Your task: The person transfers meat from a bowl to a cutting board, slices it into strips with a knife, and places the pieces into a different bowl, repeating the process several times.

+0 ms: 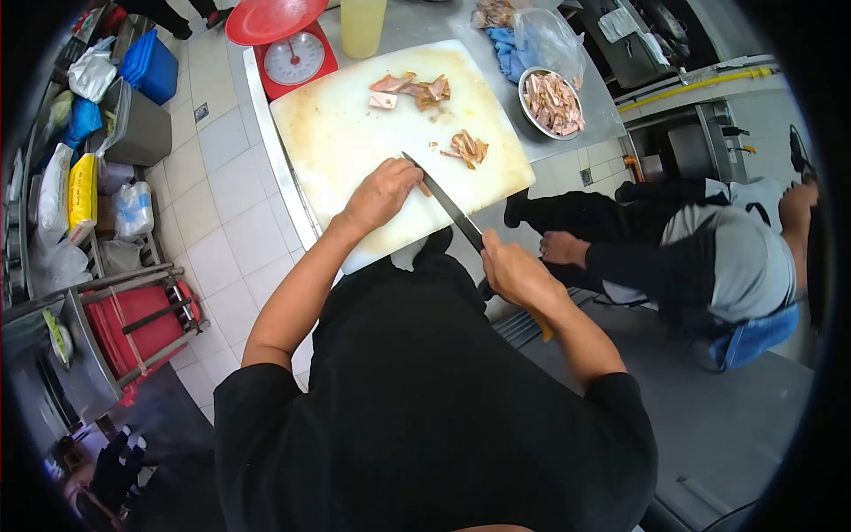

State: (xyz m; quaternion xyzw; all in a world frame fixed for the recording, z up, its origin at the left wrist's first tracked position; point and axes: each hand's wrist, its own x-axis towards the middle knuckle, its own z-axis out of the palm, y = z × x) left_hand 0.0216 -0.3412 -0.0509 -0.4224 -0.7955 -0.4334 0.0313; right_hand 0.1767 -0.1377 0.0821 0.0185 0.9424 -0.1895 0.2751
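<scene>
My right hand (pixel 517 269) is wrapped round the handle of a long kitchen knife (pixel 450 207), its blade slanting across the near part of a white cutting board (pixel 332 133). Curled fingers of my left hand (pixel 386 191) press down a small piece of meat (pixel 425 190) right beside the blade; most of that piece is hidden. Just beyond the knife lies a small pile of browned meat slices (pixel 467 149). Farther back on the board sit larger pinkish-brown meat chunks (pixel 409 90). To the right of the board, a metal bowl (pixel 526 113) holds many cut meat strips (pixel 551 102).
A red kitchen scale (pixel 295 60) and a container of yellowish liquid (pixel 363 27) stand behind the board. A plastic bag (pixel 550 40) and blue cloth (pixel 508 55) lie near the bowl. Another person (pixel 745 253) is close on my right. Shelves with packages (pixel 82 195) line the left.
</scene>
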